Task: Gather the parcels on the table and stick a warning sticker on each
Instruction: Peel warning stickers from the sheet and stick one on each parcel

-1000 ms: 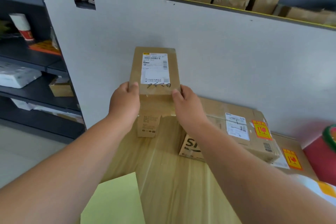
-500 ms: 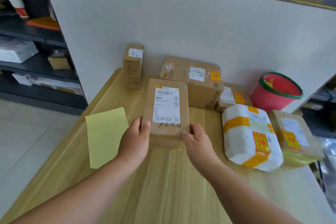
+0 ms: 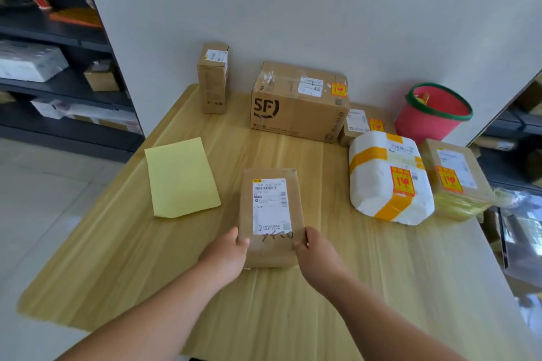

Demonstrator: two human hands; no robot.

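The flat brown parcel (image 3: 271, 214), which a second ago was held up against the white partition (image 3: 293, 9) at the far edge, has been drawn back and now appears to lie flat near the middle of the table (image 3: 381, 287), its white label facing up. It is gripped at its near corners by the left hand (image 3: 224, 258) and the right hand (image 3: 318, 261). One thumb is pressed on the top face at each side, while the other fingers are hidden round the edges. No warning sticker is seen on it, so it is judged to be gathered but not yet marked. A yellow sheet (image 3: 181, 179) lies just to its left, and stickers may be taken from it, though none can be made out on it. Farther out, red-and-yellow warning stickers (image 3: 402, 182) are already carried by the white taped parcel (image 3: 387, 179), the brown packet (image 3: 454, 173) beside it, the large printed box (image 3: 296, 105) and the low box (image 3: 365, 123) behind. On the tall narrow box (image 3: 212, 79) at the back left only a shipping label is seen, so it is probably also left to do. In the back right corner stands a red bucket (image 3: 428, 117) with a green rim. Something yellow is glimpsed inside, but what it is cannot be told. Boxes and white packets are kept on the dark shelves (image 3: 58, 73) at the left.
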